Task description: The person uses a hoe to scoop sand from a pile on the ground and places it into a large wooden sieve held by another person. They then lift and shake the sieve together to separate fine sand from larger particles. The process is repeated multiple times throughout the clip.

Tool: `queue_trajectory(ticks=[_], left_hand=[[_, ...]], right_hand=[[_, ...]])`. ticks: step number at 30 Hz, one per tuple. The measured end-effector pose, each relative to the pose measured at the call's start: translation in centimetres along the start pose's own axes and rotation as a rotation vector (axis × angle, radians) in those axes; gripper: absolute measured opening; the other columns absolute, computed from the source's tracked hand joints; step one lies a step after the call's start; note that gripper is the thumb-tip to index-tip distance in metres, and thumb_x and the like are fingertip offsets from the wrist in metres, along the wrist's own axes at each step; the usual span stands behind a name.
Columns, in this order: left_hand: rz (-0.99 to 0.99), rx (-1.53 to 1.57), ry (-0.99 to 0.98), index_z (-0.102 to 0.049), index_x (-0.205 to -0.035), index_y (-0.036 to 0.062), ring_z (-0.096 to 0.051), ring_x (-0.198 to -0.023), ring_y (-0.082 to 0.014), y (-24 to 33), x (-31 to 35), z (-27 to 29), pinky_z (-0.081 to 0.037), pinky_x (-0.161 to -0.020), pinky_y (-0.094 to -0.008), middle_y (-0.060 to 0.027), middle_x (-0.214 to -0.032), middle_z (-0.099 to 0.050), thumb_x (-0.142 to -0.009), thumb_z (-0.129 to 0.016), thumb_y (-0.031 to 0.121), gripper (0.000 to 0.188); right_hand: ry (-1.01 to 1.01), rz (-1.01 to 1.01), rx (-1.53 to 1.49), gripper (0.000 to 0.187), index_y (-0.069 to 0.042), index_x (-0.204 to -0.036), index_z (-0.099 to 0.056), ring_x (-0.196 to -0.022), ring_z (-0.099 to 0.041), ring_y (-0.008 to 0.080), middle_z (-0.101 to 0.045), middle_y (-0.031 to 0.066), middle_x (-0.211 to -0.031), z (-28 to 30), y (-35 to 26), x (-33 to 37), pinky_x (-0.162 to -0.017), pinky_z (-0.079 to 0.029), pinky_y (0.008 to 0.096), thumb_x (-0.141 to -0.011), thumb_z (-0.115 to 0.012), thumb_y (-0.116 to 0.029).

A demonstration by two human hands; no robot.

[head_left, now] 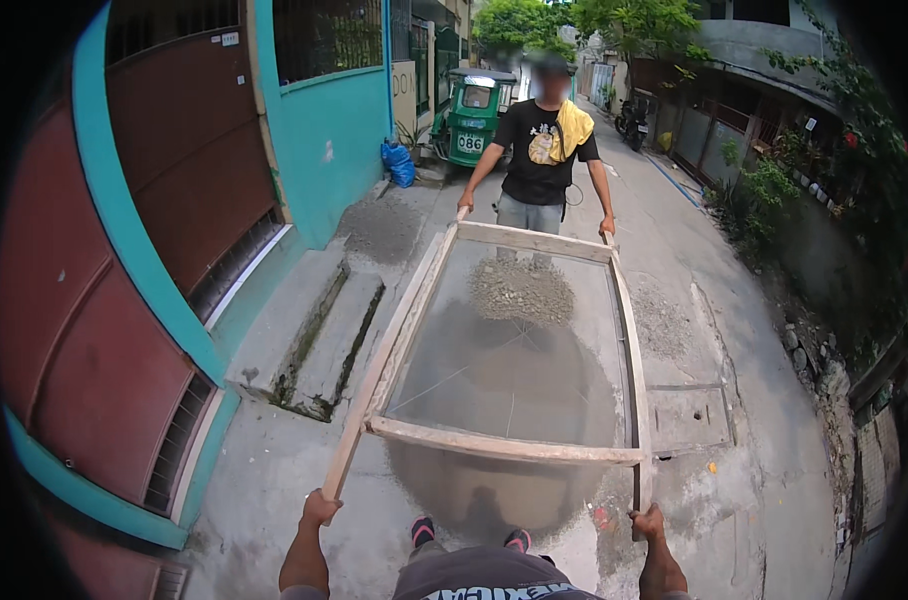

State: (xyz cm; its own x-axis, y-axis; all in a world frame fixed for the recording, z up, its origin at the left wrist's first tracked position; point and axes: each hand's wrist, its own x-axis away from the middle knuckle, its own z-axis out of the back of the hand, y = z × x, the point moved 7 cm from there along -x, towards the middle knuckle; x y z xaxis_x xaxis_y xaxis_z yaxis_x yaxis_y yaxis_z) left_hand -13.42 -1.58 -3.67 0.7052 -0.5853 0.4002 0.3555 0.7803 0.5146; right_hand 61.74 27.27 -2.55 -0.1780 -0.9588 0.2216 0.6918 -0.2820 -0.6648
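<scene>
My left hand (321, 507) is closed round the near left handle of a large wooden-framed sieve (504, 442). On the near right handle, my right hand (649, 522) is closed too. Fine mesh (474, 380) fills the frame, and a heap of gravel (522, 290) lies on it toward the far end. Opposite me, a person (544, 150) in a black shirt with a yellow cloth on the shoulder grips the two far handles. Beneath the mesh, a broad patch of fine grey sand (494, 490) shows on the ground, partly seen through the screen.
A concrete step with a slot (319, 335) lies to the left, by the teal wall (334, 140). Further back are a blue sack (399, 165) and a green tricycle (471, 115). A grey sand pile (382, 228) sits beyond the step. Plants (764, 195) and rubble line the right side.
</scene>
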Motion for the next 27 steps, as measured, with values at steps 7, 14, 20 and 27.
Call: queue_trajectory(ticks=[7,14,20,27], left_hand=[[0.176,0.008,-0.192,-0.06,-0.079,0.001,-0.059,-0.078,-0.0276,-8.4,10.2,-6.8,-0.046,-0.069,-0.035,-0.0159,-0.081,-0.061,-0.054,-0.069,0.027,0.037],[-0.002,-0.086,-0.17,-0.06,-0.074,-0.0047,-0.061,-0.061,-0.0247,4.9,-1.9,-3.6,-0.048,-0.059,-0.0336,-0.0159,-0.066,-0.061,-0.057,-0.066,0.023,0.033],[-0.088,-0.054,0.033,-0.061,-0.078,-0.0069,-0.06,-0.061,-0.0241,23.7,-9.7,17.9,-0.047,-0.053,-0.0353,-0.014,-0.068,-0.06,-0.053,-0.067,0.02,0.038],[-0.075,-0.137,0.052,-0.059,-0.078,-0.0093,-0.061,-0.064,-0.0266,15.0,-6.0,11.8,-0.049,-0.056,-0.0334,-0.0191,-0.071,-0.061,-0.054,-0.067,0.024,0.042]], right_hand=[[0.083,-0.159,0.076,0.044,0.007,-0.088,-0.049,-0.072,-0.058,0.0262,-0.058,0.0176,-0.078,5.0,11.2,9.6,-0.064,-0.046,0.0327,-0.056,-0.069,-0.014],[-0.035,-0.061,0.153,0.052,0.01,-0.096,-0.049,-0.085,-0.058,0.0282,-0.058,0.0226,-0.09,2.5,1.6,-6.2,-0.071,-0.045,0.0336,-0.057,-0.069,-0.017],[-0.22,0.002,0.126,0.034,0.008,-0.072,-0.057,-0.055,-0.058,0.0229,-0.059,0.0153,-0.067,7.8,-26.8,-15.6,-0.047,-0.046,0.0363,-0.063,-0.066,-0.023],[-0.139,-0.009,0.187,0.056,0.012,-0.095,-0.047,-0.083,-0.056,0.0328,-0.056,0.0264,-0.087,0.5,-14.9,-9.6,-0.069,-0.045,0.0361,-0.061,-0.066,-0.028]])
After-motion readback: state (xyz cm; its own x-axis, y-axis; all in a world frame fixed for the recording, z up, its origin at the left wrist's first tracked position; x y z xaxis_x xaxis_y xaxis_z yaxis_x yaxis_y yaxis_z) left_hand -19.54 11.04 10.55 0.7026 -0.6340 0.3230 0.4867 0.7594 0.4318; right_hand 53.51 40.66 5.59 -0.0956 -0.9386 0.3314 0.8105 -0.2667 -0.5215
